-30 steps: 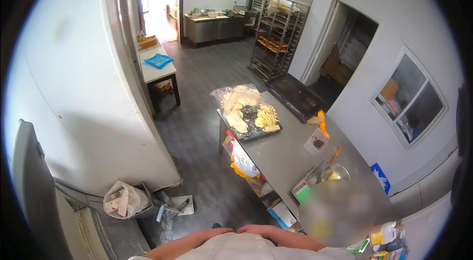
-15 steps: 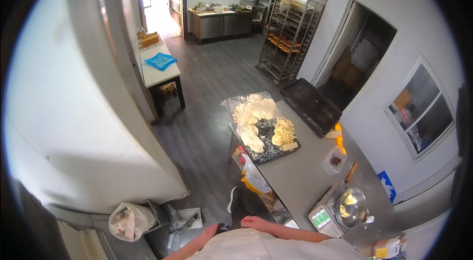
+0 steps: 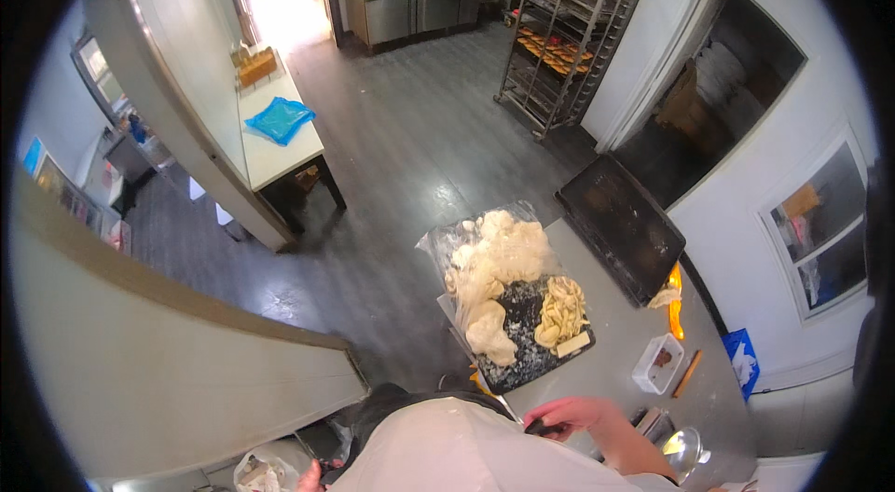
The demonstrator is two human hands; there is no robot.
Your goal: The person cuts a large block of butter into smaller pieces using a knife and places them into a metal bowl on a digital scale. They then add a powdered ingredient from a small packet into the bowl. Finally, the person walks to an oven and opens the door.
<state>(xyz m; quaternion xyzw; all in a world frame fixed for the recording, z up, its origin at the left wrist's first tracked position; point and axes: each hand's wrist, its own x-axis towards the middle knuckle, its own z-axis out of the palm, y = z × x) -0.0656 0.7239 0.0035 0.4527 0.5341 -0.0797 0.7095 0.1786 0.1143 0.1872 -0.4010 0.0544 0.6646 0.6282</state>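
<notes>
My right hand is closed around a small dark object at the near edge of the table, just in front of my body; its kind I cannot make out. Of my left hand, only a part shows at the lower edge, beside a bin with a white liner, and its fingers are too hidden to read. Ahead of my right hand lies a floury black tray, partly under clear plastic film. Large lumps of pale dough, a pile of dough strips and a small pale block rest on it.
On the table are a large dark baking tray, a white plastic tub, a wooden-handled tool and a metal bowl. A rack with baked goods stands farther back. A wall corner juts out on my left.
My view has shifted, bringing the dough tray closer. My right hand has moved right, from my lap to the table edge, and holds a dark object. My left hand is lower and mostly out of sight.
</notes>
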